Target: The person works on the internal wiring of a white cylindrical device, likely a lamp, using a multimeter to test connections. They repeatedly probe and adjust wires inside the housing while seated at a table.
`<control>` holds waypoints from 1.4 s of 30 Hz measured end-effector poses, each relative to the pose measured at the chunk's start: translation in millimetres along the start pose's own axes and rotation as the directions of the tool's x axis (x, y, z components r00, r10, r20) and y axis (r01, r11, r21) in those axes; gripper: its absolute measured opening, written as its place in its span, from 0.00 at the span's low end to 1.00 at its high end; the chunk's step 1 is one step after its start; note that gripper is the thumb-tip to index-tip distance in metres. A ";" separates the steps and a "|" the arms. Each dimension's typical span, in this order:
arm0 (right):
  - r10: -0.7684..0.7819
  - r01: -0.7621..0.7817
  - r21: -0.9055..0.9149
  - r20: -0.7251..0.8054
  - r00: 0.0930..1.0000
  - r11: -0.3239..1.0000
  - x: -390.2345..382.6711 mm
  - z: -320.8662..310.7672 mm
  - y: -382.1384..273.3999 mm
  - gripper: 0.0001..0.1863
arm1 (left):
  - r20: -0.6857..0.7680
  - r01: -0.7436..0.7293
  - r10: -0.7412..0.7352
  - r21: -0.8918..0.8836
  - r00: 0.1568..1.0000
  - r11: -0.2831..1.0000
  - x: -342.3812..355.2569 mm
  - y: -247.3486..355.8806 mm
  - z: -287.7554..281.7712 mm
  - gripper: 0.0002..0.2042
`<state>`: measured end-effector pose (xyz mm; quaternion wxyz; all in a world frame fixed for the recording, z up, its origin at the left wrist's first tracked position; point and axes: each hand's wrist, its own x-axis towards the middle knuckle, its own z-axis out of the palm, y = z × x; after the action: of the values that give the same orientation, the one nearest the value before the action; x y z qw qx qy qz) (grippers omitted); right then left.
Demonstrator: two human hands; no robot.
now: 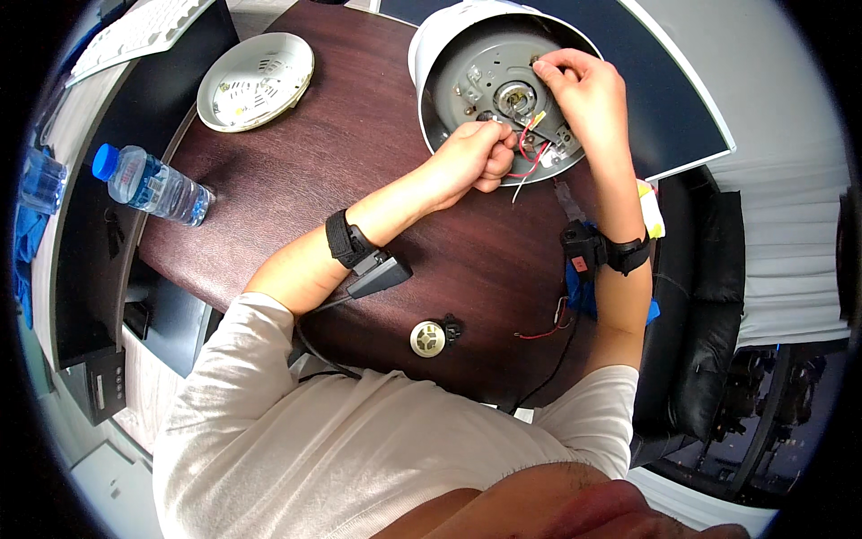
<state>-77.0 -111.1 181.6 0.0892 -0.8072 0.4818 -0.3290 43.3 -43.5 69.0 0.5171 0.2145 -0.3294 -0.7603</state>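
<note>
Step in hand, as judged: wiring work inside the round light-fixture base (pixel 485 81), which stands tilted on the dark wood bench (pixel 296 180) with its open grey inside turned toward the person. All places below are given from this base.

Nearest the person, well below the base by the near bench edge, lies a small round cream part (pixel 428 339) with a black piece touching its right side. Just right of that lies a loose red wire (pixel 543 332). A blue cloth (pixel 579 296) lies under the right forearm, lower right of the base.

The left hand (pixel 471 157) is at the lower rim of the base. Its fingers are curled tight into a fist around the red and white wires (pixel 530 157) that come out of the base. The right hand (pixel 584 90) is over the right half of the base, fingers pinched together at the upper inner part. What they pinch is too small to tell. A yellow connector (pixel 538 118) sits on the wires between the two hands.

Next move, as judged: it calls for steady tension from the left hand and fine fingertip work from the right, since the wires are thin and crowded about the central socket (pixel 514 92).

Containers: the base holds the socket, brackets and wires. A clear water bottle (pixel 153 184) with a blue cap lies on its side far left of the base, water in it. A shallow white round cover (pixel 256 81), left of the base, lies inside-up and holds nothing loose.
</note>
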 end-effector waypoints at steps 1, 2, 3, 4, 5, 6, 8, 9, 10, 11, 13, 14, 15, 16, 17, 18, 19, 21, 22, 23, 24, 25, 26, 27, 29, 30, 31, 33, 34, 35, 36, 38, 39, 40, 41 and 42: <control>0.002 -0.002 -0.019 0.007 1.000 1.000 1.2 -0.7 -0.7 0.10 | -0.008 0.001 -0.001 0.000 1.000 1.000 0.2 -0.1 -0.1 0.11; 0.007 -0.006 -0.038 0.014 1.000 0.999 2.1 -1.4 -0.4 0.10 | -0.008 -0.001 0.002 0.006 1.000 1.000 -0.3 0.3 0.6 0.11; 0.011 -0.010 -0.057 0.020 1.000 0.998 3.1 -1.9 0.3 0.10 | -0.007 -0.004 0.004 0.011 1.000 1.000 -0.9 1.3 1.6 0.11; 0.018 -0.017 -0.041 0.032 0.999 0.999 4.4 -2.4 1.7 0.11 | -0.007 -0.006 0.006 0.017 1.000 1.000 -1.3 1.7 2.2 0.11; 0.025 -0.024 -0.024 0.044 0.999 0.999 5.5 -2.5 3.6 0.11 | 0.001 -0.011 0.011 0.013 1.000 1.000 -1.2 1.1 1.7 0.11; 0.033 -0.032 -0.007 0.056 0.998 0.999 6.7 -2.4 5.6 0.12 | 0.010 -0.015 0.015 0.010 1.000 1.000 -0.4 0.4 0.9 0.11; 0.037 -0.039 0.033 0.055 0.998 0.999 8.6 -0.7 11.1 0.12 | 0.016 -0.021 0.021 0.009 1.000 1.000 0.6 -0.7 -0.1 0.11; 0.039 -0.042 0.054 0.054 0.998 0.998 9.3 0.1 13.5 0.13 | 0.014 -0.023 0.023 0.012 1.000 1.000 0.8 -1.1 -0.3 0.11; 0.056 -0.062 0.084 0.063 0.996 0.995 9.9 0.7 15.3 0.13 | 0.013 -0.024 0.024 0.015 1.000 1.000 0.8 -1.4 -0.3 0.11; 0.073 -0.081 0.114 0.073 0.995 0.990 10.7 1.4 16.7 0.13 | 0.013 -0.024 0.024 0.017 1.000 1.000 0.7 -1.2 -0.1 0.11; 0.094 -0.104 0.137 0.076 0.993 0.985 10.4 2.3 17.1 0.13 | 0.014 -0.024 0.024 0.020 1.000 1.000 0.3 -0.5 0.5 0.11; 0.099 -0.108 0.129 0.069 0.993 0.986 9.1 2.6 16.4 0.13 | 0.014 -0.024 0.024 0.018 1.000 1.000 0.3 -0.6 0.4 0.11; 0.105 -0.112 0.122 0.061 0.993 0.986 8.3 3.1 16.1 0.13 | 0.013 -0.024 0.023 0.017 1.000 1.000 0.6 -0.7 0.1 0.11; 0.114 -0.123 0.152 0.068 0.991 0.981 8.6 3.8 16.8 0.12 | 0.013 -0.023 0.023 0.016 1.000 1.000 0.9 -0.7 -0.2 0.11; 0.124 -0.136 0.183 0.076 0.989 0.974 8.9 4.8 18.6 0.12 | 0.016 -0.023 0.022 0.012 1.000 1.000 1.1 -0.9 -0.6 0.11; 0.133 -0.149 0.213 0.085 0.987 0.966 8.9 5.6 19.5 0.12 | 0.019 -0.022 0.022 0.008 1.000 1.000 1.3 -1.0 -1.0 0.11; 0.133 -0.146 0.203 0.077 0.988 0.968 8.1 6.0 18.6 0.12 | 0.022 -0.021 0.021 0.004 1.000 1.000 1.1 -1.2 -1.3 0.11; 0.132 -0.140 0.182 0.058 0.990 0.973 6.5 6.4 14.5 0.11 | 0.017 -0.020 0.020 0.000 1.000 1.000 0.8 -0.1 -0.8 0.11; 0.090 -0.090 0.141 0.004 0.996 0.986 4.3 7.1 11.8 0.11 | 0.014 -0.020 0.020 -0.002 1.000 1.000 0.5 0.5 -0.5 0.11; 0.043 -0.038 0.096 -0.052 0.998 0.995 1.2 7.2 8.4 0.11 | 0.009 -0.017 0.017 -0.006 1.000 1.000 0.0 1.0 0.3 0.11; -0.006 0.011 0.049 -0.105 0.994 0.999 -0.1 7.2 6.5 0.11 | 0.003 -0.014 0.014 -0.011 1.000 1.000 -0.6 1.3 1.2 0.11; -0.077 0.085 0.066 -0.110 0.991 0.994 -0.7 8.1 9.5 0.09 | -0.002 -0.011 0.011 -0.015 1.000 1.000 -0.9 1.6 1.6 0.11; -0.105 0.110 0.045 -0.099 0.990 0.993 -0.7 7.8 8.6 0.08 | -0.004 -0.013 0.013 -0.019 1.000 1.000 -0.7 1.2 1.0 0.11; -0.132 0.135 0.024 -0.087 0.987 0.991 -2.0 7.0 7.3 0.08 | -0.006 -0.014 0.014 -0.022 1.000 1.000 -0.2 0.2 0.1 0.11; -0.222 0.219 -0.048 -0.084 0.971 0.975 -4.8 4.2 5.1 0.05 | -0.002 -0.019 0.019 -0.026 1.000 0.999 0.1 -0.5 -0.6 0.11; -0.333 0.322 -0.102 -0.124 0.935 0.941 -3.7 4.8 8.0 0.05 | 0.004 -0.022 0.022 -0.027 1.000 0.999 0.2 -0.7 -0.7 0.11; -0.441 0.418 -0.160 -0.157 0.884 0.894 -2.2 6.7 12.9 0.04 | 0.009 -0.026 0.026 -0.028 1.000 0.999 0.2 -0.9 -0.7 0.11; -0.572 0.518 -0.281 -0.158 0.805 0.808 -1.5 6.2 15.2 0.04 | 0.005 -0.027 0.027 -0.025 1.000 0.999 0.3 -1.5 -0.5 0.11; -0.599 0.531 -0.340 -0.133 0.790 0.776 -2.1 4.3 14.0 0.04 | 0.003 -0.028 0.028 -0.024 1.000 0.999 0.3 -1.7 -0.4 0.11; -0.624 0.543 -0.396 -0.106 0.774 0.741 -2.8 3.5 13.1 0.04 | 0.001 -0.028 0.028 -0.023 1.000 0.999 0.0 -1.7 -0.2 0.11; -0.640 0.550 -0.431 -0.091 0.763 0.716 -3.3 3.7 12.9 0.04 | -0.002 -0.028 0.028 -0.022 1.000 0.999 -0.4 -1.5 0.0 0.11; -0.671 0.561 -0.497 -0.058 0.740 0.662 -4.4 4.4 12.8 0.04 | -0.003 -0.026 0.026 -0.023 1.000 0.999 -0.6 -2.0 -0.1 0.11; -0.690 0.579 -0.498 -0.056 0.722 0.646 -4.1 4.7 12.9 0.04 | -0.003 -0.024 0.023 -0.025 1.000 0.999 -0.2 -2.5 -0.6 0.11; -0.708 0.596 -0.498 -0.054 0.704 0.630 -3.3 5.0 13.2 0.04 | -0.002 -0.021 0.021 -0.026 1.000 0.999 0.0 -2.9 -0.7 0.10; -0.727 0.613 -0.498 -0.052 0.685 0.613 -2.6 5.4 13.3 0.04 | -0.003 -0.020 0.020 -0.030 1.000 0.999 -0.4 -2.7 -0.3 0.10; -0.728 0.617 -0.497 -0.045 0.684 0.610 -2.4 5.2 13.2 0.04 | -0.004 -0.019 0.019 -0.034 1.000 0.999 -1.1 -2.1 0.6 0.10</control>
<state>-84.0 -116.9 170.5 -0.2877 -0.8800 0.2088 -0.3149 42.0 -41.8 67.8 0.5285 0.2041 -0.3173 -0.7605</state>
